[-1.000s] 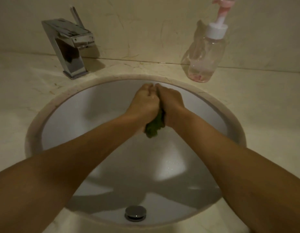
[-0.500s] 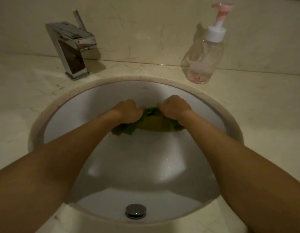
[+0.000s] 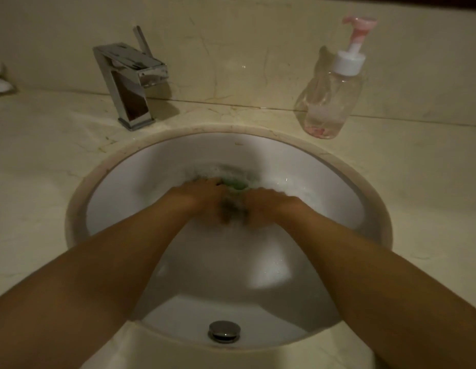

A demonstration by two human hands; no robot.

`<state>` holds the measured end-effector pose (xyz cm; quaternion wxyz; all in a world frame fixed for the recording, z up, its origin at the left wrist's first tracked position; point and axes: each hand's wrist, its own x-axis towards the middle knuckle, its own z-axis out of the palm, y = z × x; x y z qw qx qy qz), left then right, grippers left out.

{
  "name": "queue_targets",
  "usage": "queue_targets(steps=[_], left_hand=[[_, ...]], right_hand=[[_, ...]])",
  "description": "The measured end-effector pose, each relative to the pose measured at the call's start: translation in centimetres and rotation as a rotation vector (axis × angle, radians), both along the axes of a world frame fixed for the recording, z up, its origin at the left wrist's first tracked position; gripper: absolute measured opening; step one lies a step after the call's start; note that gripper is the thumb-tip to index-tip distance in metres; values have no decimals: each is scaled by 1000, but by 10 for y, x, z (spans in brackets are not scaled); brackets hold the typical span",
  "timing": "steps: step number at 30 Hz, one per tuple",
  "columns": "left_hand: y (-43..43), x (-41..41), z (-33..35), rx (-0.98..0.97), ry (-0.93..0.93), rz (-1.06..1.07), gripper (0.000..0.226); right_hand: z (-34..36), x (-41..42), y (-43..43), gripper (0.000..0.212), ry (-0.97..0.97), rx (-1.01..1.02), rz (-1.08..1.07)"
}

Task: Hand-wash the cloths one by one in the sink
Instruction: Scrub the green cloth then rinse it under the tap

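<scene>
Cream marble bench (image 3: 45, 145) rings the white sink (image 3: 141, 177) mid-frame, where blurred left hand (image 3: 202, 199) and right hand (image 3: 267, 205) each have their grip curled on the green cloth (image 3: 235, 183).

A bathroom, plainly: round white sink (image 3: 119, 198) sunk into a pale marble tabletop (image 3: 31, 155), chrome tap (image 3: 130, 86) behind it, clear pump bottle (image 3: 330, 102) of soap against the matching stone wall (image 3: 231, 49).
</scene>
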<state>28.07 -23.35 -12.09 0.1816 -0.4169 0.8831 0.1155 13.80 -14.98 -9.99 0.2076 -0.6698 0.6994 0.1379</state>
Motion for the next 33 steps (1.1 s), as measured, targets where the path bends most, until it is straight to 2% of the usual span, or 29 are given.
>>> queue_targets(steps=[2,4,5,7,9,12,15,18,20,22,25,29,33], left_hand=[[2,-3,8,-5,-1,-45,65],[4,-4,13,12,34,-21,39],[2,-5,13,64,97,28,35],[4,-6,16,228,281,160,40],[8,-10,24,374,514,290,42],[15,-22,37,523,827,424,31],[21,-29,41,345,1004,556,25],[23,-27,45,298,1177,707,25],[32,-33,52,306,1161,746,25],[51,-44,61,375,1178,697,26],[66,-52,63,386,1244,623,21],[45,-37,59,429,1255,822,31],[54,-49,59,395,1257,794,26]], right_hand=[[1,6,-1,29,-181,68,-14],[5,2,-6,16,-458,83,-172],[7,-4,-11,17,-603,40,-307],[12,-16,-17,18,-856,-128,-588],[14,-25,-21,18,-995,-254,-795],[15,-17,-20,27,-1009,-362,-884],[17,16,-12,29,-1052,-400,-877],[23,46,-5,30,-1108,-362,-857],[27,42,-10,35,-1076,-437,-884],[30,25,-13,38,-1074,-510,-987],[28,17,-15,38,-1154,-489,-1086],[24,45,-8,38,-1111,-482,-949],[32,24,-12,35,-1149,-528,-991]])
